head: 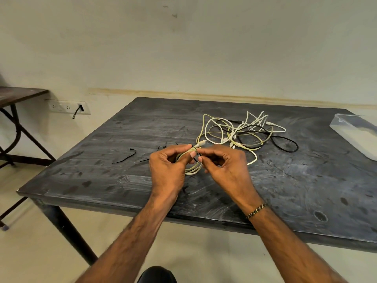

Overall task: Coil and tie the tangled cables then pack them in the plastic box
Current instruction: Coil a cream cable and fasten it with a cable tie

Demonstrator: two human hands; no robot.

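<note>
My left hand (pixel 168 167) grips a small coil of pale yellow-white cable (pixel 192 170) above the table's front middle, thumb pressed across the loops. My right hand (pixel 225 166) sits right beside it, fingertips pinching a thin black tie (pixel 196 159) at the coil. Behind the hands lies a tangle of white, yellowish and black cables (pixel 244 132). A clear plastic box (pixel 356 134) stands at the table's far right edge. Loose black ties (pixel 125 157) lie to the left of my hands.
The dark, scuffed table (pixel 102 176) has its front edge close to me and a bare stretch on the left. A second table (pixel 18 94) stands at the far left. A wall socket strip (pixel 69 107) sits low on the wall.
</note>
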